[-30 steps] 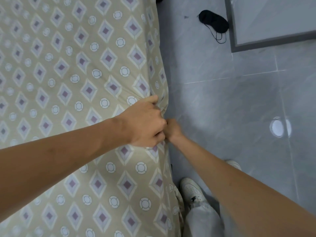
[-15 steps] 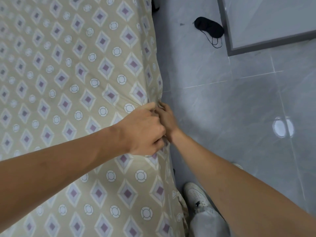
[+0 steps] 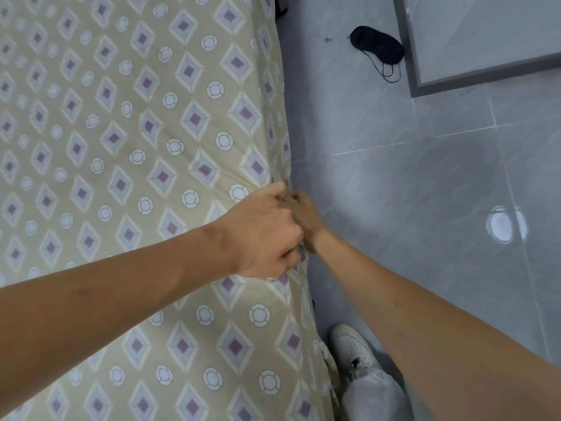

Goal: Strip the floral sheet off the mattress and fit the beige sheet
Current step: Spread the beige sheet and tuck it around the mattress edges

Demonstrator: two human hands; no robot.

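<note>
- Grey floor tiles [image 3: 425, 192] ran along the right of the bed, and the patterned sheet [image 3: 136, 132] – beige-green with diamonds and rings, presumably the floral one to be stripped – lay stretched flat over the whole visible mattress top, draping down its right side.
- At that right edge the left hand [image 3: 264, 235] was clenched on a bunch of the sheet, fingers curled under; creases fanned out from the fist, so the cloth was under pull there – a grip at the border is where a fitted edge comes free.
- Tucked just behind it, the right hand [image 3: 306, 217] touched the left one and reached down the bed's side; its fingers seemed curled into the cloth, though they were largely hidden.
- No plain beige sheet showed anywhere, so stripping looked barely begun.
- Below, a white shoe [image 3: 352, 344] and grey trouser leg stood close beside the bed; a black eye mask [image 3: 378, 48] lay well apart on the tiles near a grey-framed panel [image 3: 406, 41].
</note>
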